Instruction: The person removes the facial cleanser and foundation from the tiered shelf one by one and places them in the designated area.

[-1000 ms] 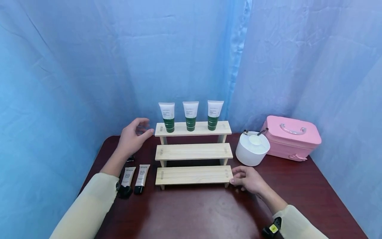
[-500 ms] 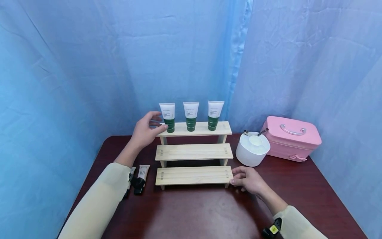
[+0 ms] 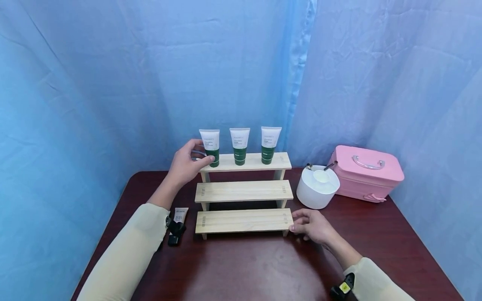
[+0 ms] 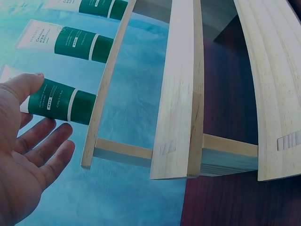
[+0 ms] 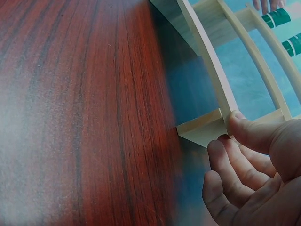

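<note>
Visibly, beige "BB" tube (image 3: 181, 212), left fingers (image 4: 51, 142) on lettered green-white tube (image 4: 57, 100)

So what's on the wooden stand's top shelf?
Three tubes stand caps down on the top shelf. The left hand partly hides its left end and the leftmost tube.

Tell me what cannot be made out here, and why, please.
Head: BB tube, partly covered by black wrist camera.
Head: fine print on leftmost green tube, too small.
Left wrist: topmost green tube, partly cut off by top edge.
Right wrist: left hand, mostly cut off by top edge.
</note>
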The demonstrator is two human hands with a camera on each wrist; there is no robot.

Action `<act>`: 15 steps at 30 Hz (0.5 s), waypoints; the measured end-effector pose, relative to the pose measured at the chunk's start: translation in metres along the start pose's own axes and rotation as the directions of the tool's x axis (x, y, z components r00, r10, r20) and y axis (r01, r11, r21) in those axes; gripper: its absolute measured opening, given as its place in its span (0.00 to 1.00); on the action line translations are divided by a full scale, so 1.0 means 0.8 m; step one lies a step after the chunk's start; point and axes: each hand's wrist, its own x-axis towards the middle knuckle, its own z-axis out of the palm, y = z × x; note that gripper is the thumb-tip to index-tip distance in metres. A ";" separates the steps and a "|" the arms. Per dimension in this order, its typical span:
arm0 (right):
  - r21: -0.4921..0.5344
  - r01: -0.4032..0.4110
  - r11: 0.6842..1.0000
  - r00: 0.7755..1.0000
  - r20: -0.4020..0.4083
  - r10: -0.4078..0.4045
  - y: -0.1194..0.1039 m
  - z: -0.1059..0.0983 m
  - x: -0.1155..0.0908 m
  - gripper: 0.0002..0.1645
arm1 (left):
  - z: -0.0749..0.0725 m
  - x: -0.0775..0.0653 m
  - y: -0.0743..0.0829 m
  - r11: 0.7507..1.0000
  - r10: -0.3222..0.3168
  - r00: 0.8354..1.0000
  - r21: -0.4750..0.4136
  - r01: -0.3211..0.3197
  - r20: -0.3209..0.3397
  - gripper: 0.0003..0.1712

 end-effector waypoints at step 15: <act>-0.004 -0.001 1.000 1.000 0.002 0.001 0.000 -0.001 0.000 0.28 | 0.006 0.007 0.007 0.999 -0.013 0.998 0.034 0.015 -0.066 0.28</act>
